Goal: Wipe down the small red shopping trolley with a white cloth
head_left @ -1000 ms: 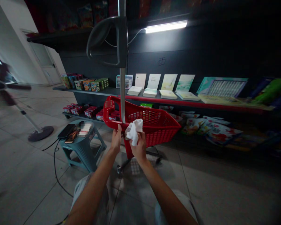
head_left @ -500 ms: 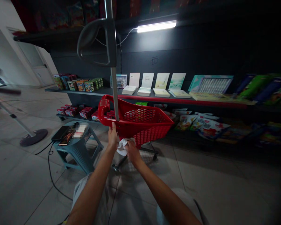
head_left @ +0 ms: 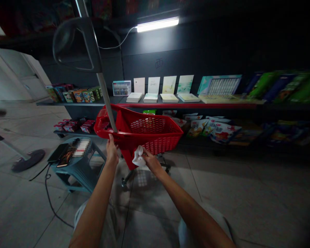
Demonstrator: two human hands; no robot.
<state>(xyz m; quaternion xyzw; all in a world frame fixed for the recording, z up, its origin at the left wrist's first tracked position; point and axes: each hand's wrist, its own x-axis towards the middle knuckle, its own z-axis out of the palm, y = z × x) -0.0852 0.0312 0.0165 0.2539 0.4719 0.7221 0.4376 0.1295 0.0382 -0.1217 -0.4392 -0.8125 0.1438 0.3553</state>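
Note:
A red plastic shopping cart [head_left: 129, 139] with a perforated basket stands in front of me, its handle end to the left. My left hand [head_left: 112, 151] grips the cart's near side just below the rim, thumb pointing up; some of its fingers are hidden. In my right hand [head_left: 150, 161] is a crumpled white cloth [head_left: 138, 156], pinched and held against or very close to the cart's lower side wall. A metal pole [head_left: 105, 93] with a dark grey loop handle [head_left: 93, 44] rises at the cart's handle end.
A blue-grey plastic stool [head_left: 80, 168] at left carries a phone and other flat items, with a black cable [head_left: 49, 199] running across the floor. Behind the cart, shelves [head_left: 144, 105] hold booklets, small boxes and snack bags. A round stand base [head_left: 28, 160] lies far left.
My right hand and the cloth have shifted slightly up, clear of the left hand. The view has turned, so cart and shelves appear further left. My left hand stays at the cart's side.

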